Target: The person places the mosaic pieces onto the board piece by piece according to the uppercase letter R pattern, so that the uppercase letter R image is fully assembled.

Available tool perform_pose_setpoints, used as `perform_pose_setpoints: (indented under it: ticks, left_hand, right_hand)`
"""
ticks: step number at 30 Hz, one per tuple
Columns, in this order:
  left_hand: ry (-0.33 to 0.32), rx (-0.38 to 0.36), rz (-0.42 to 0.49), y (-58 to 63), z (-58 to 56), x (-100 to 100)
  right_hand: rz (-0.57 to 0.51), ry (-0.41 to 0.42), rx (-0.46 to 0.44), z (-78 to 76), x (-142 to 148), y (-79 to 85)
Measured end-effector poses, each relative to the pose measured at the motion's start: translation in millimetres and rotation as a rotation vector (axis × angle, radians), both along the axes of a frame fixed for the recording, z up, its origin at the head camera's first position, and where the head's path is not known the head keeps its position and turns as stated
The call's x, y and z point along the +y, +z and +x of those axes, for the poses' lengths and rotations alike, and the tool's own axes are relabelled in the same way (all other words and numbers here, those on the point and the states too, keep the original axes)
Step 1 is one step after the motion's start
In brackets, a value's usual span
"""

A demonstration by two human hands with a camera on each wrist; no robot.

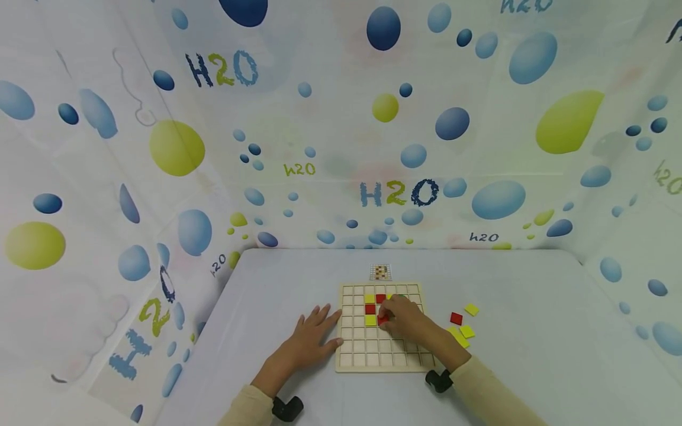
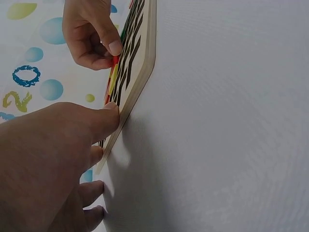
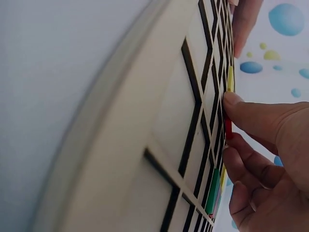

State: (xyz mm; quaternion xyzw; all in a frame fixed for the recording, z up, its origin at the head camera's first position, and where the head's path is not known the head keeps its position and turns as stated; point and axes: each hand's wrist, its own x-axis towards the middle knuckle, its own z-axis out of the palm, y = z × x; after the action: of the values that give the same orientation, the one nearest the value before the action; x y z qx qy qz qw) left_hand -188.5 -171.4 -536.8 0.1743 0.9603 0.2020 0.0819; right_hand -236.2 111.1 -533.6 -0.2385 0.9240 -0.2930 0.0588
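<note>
A pale wooden grid board (image 1: 354, 348) lies on the table with red and yellow square tiles in some of its cells. My right hand (image 1: 407, 319) is over the middle of the board and pinches a red tile (image 3: 228, 128) between thumb and fingers, down at the grid. Just left of it sit a yellow tile (image 1: 370, 320) and, above that, another red tile (image 1: 370, 309). A green tile (image 3: 211, 193) shows in the right wrist view. My left hand (image 1: 311, 338) lies with fingers spread, its thumb and fingertips touching the board's left edge.
Behind the board lies a small card (image 1: 380, 272) with a printed coloured grid. Right of the board are loose tiles: a red one (image 1: 456, 319) and several yellow ones, including one farther back (image 1: 471, 309). A patterned curtain (image 1: 341, 118) surrounds the white table (image 1: 533, 331).
</note>
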Motion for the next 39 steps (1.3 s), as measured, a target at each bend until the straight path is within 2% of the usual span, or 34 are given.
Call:
perform_pose_setpoints:
  ticks: [8,12,17,23,25,27,31,39]
  left_hand:
    - [-0.001,0.004,-0.002,0.5,1.0,0]
    - [-0.005,0.006,0.008,1.0,0.9,-1]
    - [-0.014,0.004,0.011,-0.8,-0.3,-1]
    - [-0.016,0.004,-0.005,-3.9,-1.8,-2]
    - [-0.016,0.008,-0.004,-3.5,-1.7,-2]
    - [-0.016,0.008,-0.001,-3.2,-1.3,-2]
    - [-0.014,0.002,-0.008,-2.9,-0.9,-2]
    - [-0.001,0.003,-0.01,-2.2,-0.6,-1]
  right_hand:
    - [0.031,-0.002,0.041,2.2,1,-0.9]
    - [0.017,-0.038,0.043,2.0,8,4.6]
    - [-0.002,-0.172,-0.003,-6.6,41,11.1]
    - [0.041,-0.419,0.013,-9.2,103,13.9]
    - [0.071,-0.498,-0.017,-5.9,122,14.1]
    - [0.101,-0.541,-0.076,-2.8,139,14.0]
    - [0.12,-0.554,-0.157,2.7,159,9.4]
    - [0.039,-0.442,-0.098,-2.1,165,-6.4]
